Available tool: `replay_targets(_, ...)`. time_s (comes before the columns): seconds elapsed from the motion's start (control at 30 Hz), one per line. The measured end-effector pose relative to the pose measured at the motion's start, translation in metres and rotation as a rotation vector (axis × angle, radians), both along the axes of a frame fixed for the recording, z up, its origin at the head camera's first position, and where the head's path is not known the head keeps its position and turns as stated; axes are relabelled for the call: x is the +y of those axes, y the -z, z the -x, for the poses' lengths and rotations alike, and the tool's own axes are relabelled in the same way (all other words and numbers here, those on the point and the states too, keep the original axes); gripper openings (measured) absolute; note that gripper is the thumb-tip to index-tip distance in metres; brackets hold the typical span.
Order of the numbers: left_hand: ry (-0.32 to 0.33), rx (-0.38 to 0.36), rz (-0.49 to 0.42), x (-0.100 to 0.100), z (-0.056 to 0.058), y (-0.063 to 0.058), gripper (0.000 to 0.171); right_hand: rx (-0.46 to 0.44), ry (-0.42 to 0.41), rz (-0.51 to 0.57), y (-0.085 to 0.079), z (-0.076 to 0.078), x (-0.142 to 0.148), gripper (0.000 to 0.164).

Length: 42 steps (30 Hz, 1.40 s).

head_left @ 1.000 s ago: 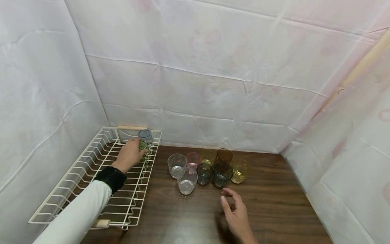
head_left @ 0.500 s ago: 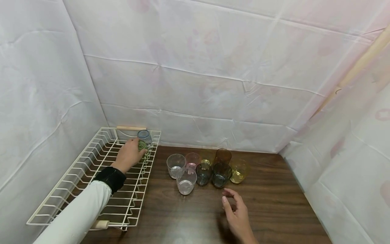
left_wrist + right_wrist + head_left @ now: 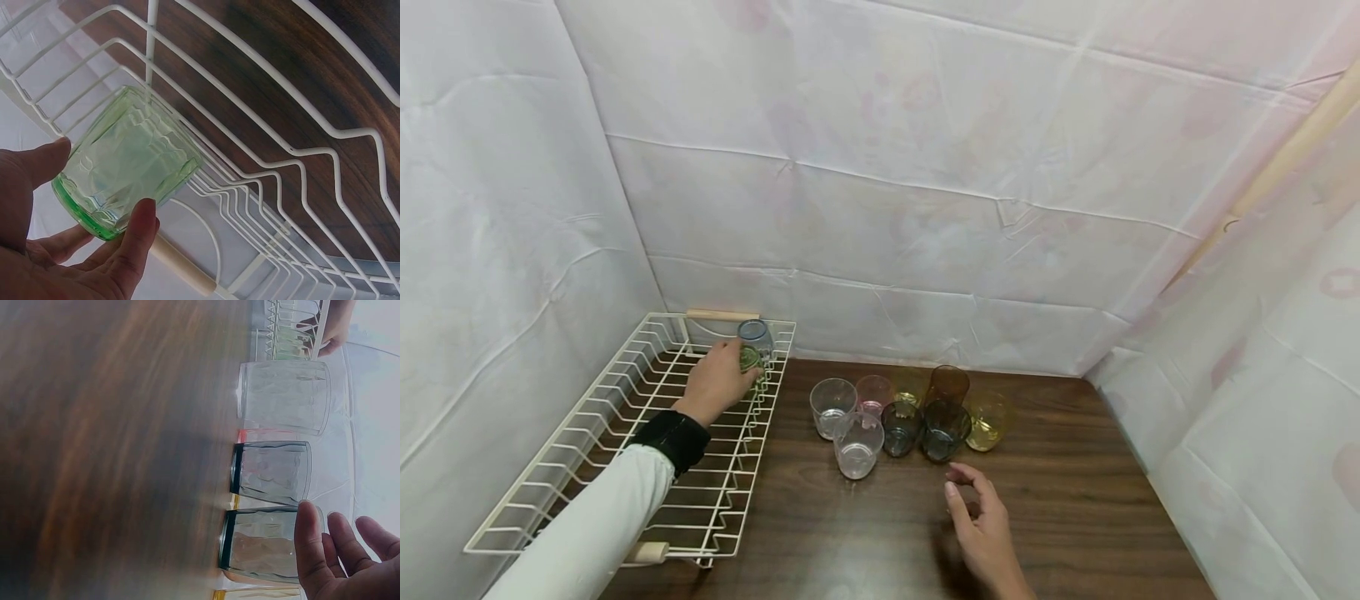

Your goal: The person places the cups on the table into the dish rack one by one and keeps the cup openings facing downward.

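My left hand [image 3: 718,383] holds a green glass [image 3: 128,165] low at the back right of the white wire dish rack [image 3: 737,467]. Thumb and fingers lie around the glass near its thick base, which faces the palm; its mouth end is toward the wires. Just behind it in the rack stands a bluish glass [image 3: 755,335]. Over the table, my right hand [image 3: 983,525] holds nothing, its fingers loosely bent. Nearest to it is a dark grey glass [image 3: 262,544]; the right wrist view shows fingertips close beside that glass, and whether they touch I cannot tell.
Several glasses stand clustered on the brown wooden table [image 3: 1075,500]: clear [image 3: 859,446], pink [image 3: 876,392], smaller grey [image 3: 902,429], amber-brown [image 3: 950,383] and yellow [image 3: 987,423]. Fabric-covered walls [image 3: 880,233] enclose the back and sides. The rack has wooden handles [image 3: 647,552].
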<state>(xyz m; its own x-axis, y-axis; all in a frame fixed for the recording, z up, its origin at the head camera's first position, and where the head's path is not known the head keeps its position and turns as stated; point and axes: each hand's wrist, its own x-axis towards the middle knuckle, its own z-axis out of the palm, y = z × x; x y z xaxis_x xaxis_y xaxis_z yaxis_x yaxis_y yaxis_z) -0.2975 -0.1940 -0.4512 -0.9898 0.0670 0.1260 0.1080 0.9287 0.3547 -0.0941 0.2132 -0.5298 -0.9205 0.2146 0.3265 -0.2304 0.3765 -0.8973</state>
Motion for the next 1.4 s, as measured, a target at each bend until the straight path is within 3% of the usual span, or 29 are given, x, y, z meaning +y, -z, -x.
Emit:
replay_targets(0.5, 0.006, -0.001, 0.023, 0.0009, 0.001, 0.0008, 0.078, -0.01, -0.003, -0.022, -0.0017, 0.0015, -0.0011, 0.026)
replay_targets(1.0, 0.007, -0.069, 0.007, 0.0026, 0.0019, -0.0023, 0.091, -0.013, 0.006, -0.037, -0.0028, 0.0019, -0.0033, 0.027)
replay_targets(1.4, 0.031, 0.023, -0.015, 0.0039, 0.0019, -0.0028, 0.086, -0.028, 0.008, -0.048, -0.0036, 0.002, -0.0038, 0.028)
